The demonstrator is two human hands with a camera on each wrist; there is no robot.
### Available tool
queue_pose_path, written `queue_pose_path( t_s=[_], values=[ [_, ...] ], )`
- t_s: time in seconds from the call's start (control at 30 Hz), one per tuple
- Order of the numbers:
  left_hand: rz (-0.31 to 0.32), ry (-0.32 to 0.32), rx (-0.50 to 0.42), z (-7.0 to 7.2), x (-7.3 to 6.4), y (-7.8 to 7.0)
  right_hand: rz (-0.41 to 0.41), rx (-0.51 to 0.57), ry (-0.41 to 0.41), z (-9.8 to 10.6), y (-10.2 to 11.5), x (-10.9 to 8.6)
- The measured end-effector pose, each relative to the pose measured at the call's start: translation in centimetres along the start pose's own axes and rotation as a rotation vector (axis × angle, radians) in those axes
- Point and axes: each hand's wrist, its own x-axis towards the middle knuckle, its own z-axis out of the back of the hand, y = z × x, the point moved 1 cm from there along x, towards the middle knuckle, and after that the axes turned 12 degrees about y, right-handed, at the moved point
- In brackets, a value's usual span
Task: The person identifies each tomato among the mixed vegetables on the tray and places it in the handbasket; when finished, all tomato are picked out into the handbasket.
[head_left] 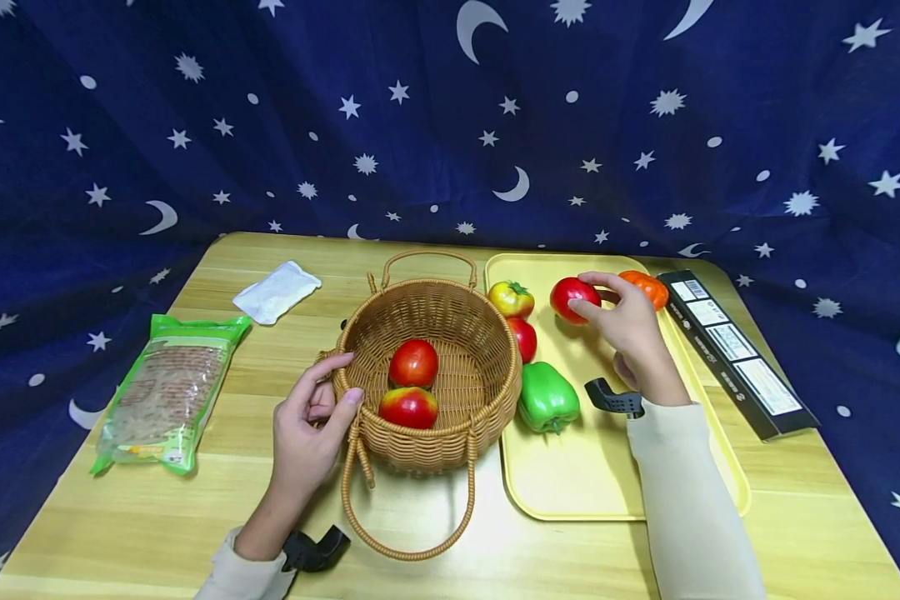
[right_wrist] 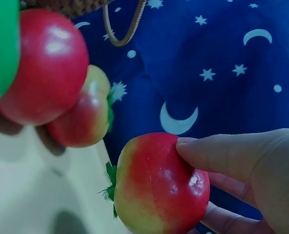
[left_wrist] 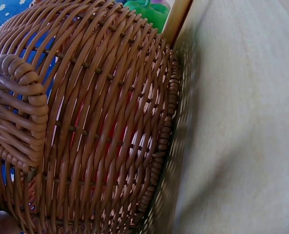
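While the left hand [head_left: 307, 433] grips the basket [head_left: 420, 450] mid-frame, the right hand [head_left: 630, 325] pinches a red fruit [head_left: 572, 300] over the tray [head_left: 570, 479], right of centre: seemingly a pick-up, calling for a leftward carry.

From the head, we look forward and down across the counter [head_left: 120, 533] from some way back, its far side backed by the starry curtain [head_left: 420, 108]. From the left wrist, we look in low and very close at the wicker basket [left_wrist: 100, 112], the view turned so the counter stands along the right edge. From the right wrist, we face past a nearby tomato [right_wrist: 159, 185] toward the curtain. All three views share the basket; head and left wrist share the green bell pepper [head_left: 547, 397].
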Motion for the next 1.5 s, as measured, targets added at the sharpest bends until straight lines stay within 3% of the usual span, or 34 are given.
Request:
queue_pose_path(
  t_s=[0.1, 0.4, 0.63, 0.9, 1.13, 1.5],
  values=[
    [0.000, 0.000, 0.000, 0.0, 0.0, 0.0, 0.021, -0.044, -0.003, 0.4, 0.7, -0.4],
    [0.001, -0.002, 0.003, 0.1, -0.1, 0.1, 0.116, -0.044, -0.005, 0.8, 3.2, -1.9],
    [0.004, 0.000, -0.003, 0.2, -0.1, 0.1, 0.135, -0.014, 0.004, 0.7, 5.2, -3.6],
    [0.003, 0.004, -0.014, 0.0, 0.0, 0.4, 0.220, 0.083, 0.039, 0.7, 6.6, -4.9],
    [0.004, 0.002, -0.020, -0.1, 0.1, 0.3, 0.296, 0.135, 0.096, 0.2, 8.0, -5.2],
    [0.001, 0.003, -0.007, 0.0, 0.0, 0.4, 0.427, 0.037, 0.195, -0.8, 11.7, -4.8]
  ],
)
